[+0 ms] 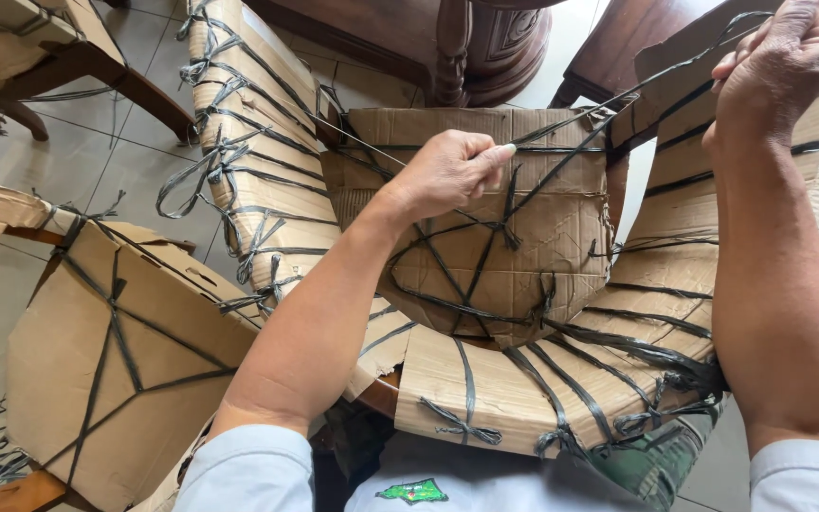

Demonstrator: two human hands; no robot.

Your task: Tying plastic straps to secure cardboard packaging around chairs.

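A chair wrapped in brown cardboard [485, 275] stands in front of me, bound with several black plastic straps [466, 246]. My left hand [452, 171] pinches a thin strap at the top of the cardboard-covered seat panel. Up at the right armrest [684, 218], my right hand [779, 66] is closed around a black strap that runs taut toward the seat panel. The left armrest [248, 142] is also wrapped and tied with knotted straps.
Another cardboard-wrapped piece [116, 360] with crossed straps sits at the left on the tiled floor [97, 161]. Dark wooden furniture [457, 38] stands behind the chair. More wrapped furniture [21, 38] is at the top left.
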